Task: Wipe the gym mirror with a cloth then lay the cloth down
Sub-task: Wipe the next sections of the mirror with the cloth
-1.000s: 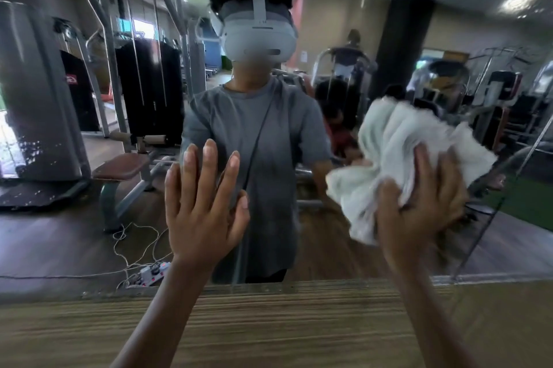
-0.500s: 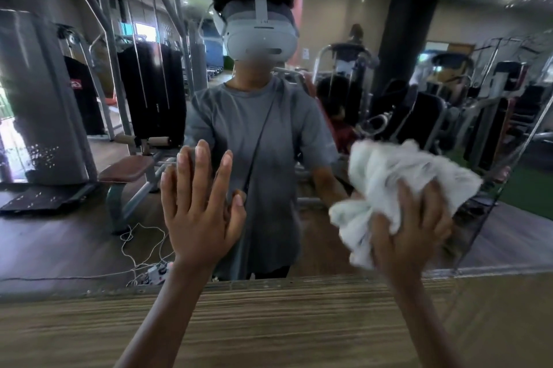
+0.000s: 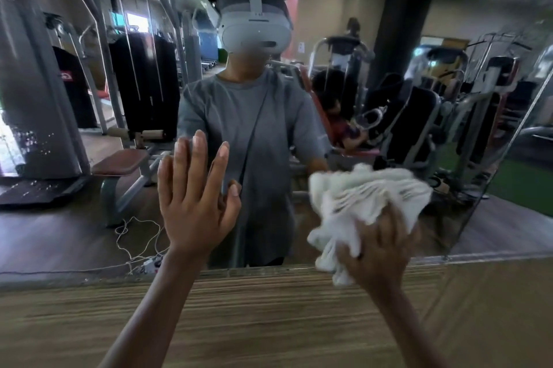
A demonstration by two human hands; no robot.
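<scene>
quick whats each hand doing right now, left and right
Left hand: open, fingers straight, flat on the mirror.
Right hand: grip closed on the bunched white cloth, held against the mirror.

A bunched white cloth (image 3: pixel 365 197) is gripped and pressed against the mirror (image 3: pixel 59 233) by the right hand (image 3: pixel 380 251), low down at the bottom edge of the glass. The left hand (image 3: pixel 194 206) is laid flat on the glass beside it, fingers straight and pointing up. A wood-grain panel (image 3: pixel 269 307) is seen beneath the mirror, and gym machines (image 3: pixel 143 83) are reflected in the glass.
</scene>
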